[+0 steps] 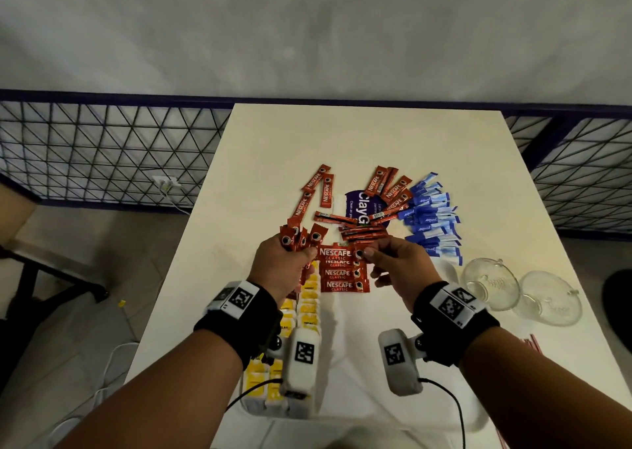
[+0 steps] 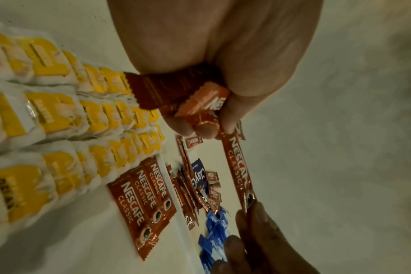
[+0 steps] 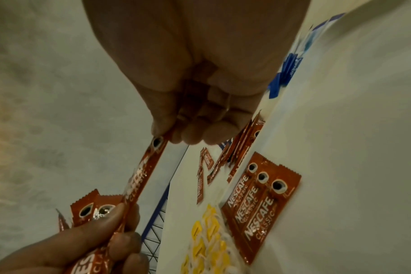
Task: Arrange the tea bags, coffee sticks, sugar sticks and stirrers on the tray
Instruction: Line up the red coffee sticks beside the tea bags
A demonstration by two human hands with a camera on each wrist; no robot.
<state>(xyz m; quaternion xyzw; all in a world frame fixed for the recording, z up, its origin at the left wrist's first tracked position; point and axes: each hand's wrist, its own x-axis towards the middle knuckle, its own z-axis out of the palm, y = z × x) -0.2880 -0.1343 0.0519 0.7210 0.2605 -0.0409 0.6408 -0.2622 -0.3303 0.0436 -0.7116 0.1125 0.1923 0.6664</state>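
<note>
A white table (image 1: 376, 134) is seen under both hands, and a white tray (image 1: 359, 397) lies on it beneath the wrists. Rows of yellow-and-white tea bags (image 1: 307, 308) are packed on the tray below and behind the left hand (image 1: 284, 267). Three coffee sticks (image 1: 343, 279) are laid flat, side by side, just past the tea bags, in the gap between the two hands and beneath them.

Beyond the fingertips of both hands a loose scatter of red coffee sticks (image 1: 314, 192) is spread over the table, partly covering a purple packet (image 1: 359, 205). Beyond and outward of the right hand (image 1: 400, 267) a heap of blue sugar sticks (image 1: 431, 216) is piled. Two clear glass cups (image 1: 492, 282) stand just outward of the right wrist. Thin red-and-white stirrers (image 1: 531, 342) are glimpsed at the table edge beside the right forearm; little of them can be made out.

A bundle of coffee sticks (image 2: 183, 96) is gripped in the left hand, the fingers curled round it, the printed cup ends fanning out past the knuckles. One single coffee stick (image 2: 237, 166) is stretched in the air between the hands: its cup end is pinched between the right thumb and forefinger, the remaining right fingers being curled, while its other end is clamped by the left thumb against the bundle.
</note>
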